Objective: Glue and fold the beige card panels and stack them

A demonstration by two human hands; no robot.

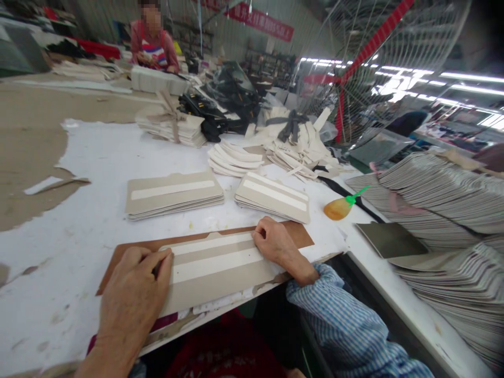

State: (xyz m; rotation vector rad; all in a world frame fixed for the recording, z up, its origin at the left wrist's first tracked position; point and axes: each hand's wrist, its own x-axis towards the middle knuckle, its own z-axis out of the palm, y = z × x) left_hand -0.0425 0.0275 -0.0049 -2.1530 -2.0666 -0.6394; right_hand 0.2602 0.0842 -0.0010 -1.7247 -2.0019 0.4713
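Observation:
A long beige cardboard piece [220, 270] with two white tape strips lies on a brown board [299, 233] at the near edge of the white table [98, 157]. My left hand [132, 299] rests on the piece's left end, fingers curled and pressed together against it. My right hand [275, 244] presses on the right end of the upper white strip, fingers bent and pinched at the strip's end. A blue striped sleeve covers my right forearm.
Two stacks of similar taped pieces [173, 194] [273, 197] lie beyond. An orange glue bottle [340, 207] with green tip lies to the right. Big fanned stacks of grey card [444, 205] fill the right side. A person [153, 44] sits at the far end; a fan [378, 63] stands at right.

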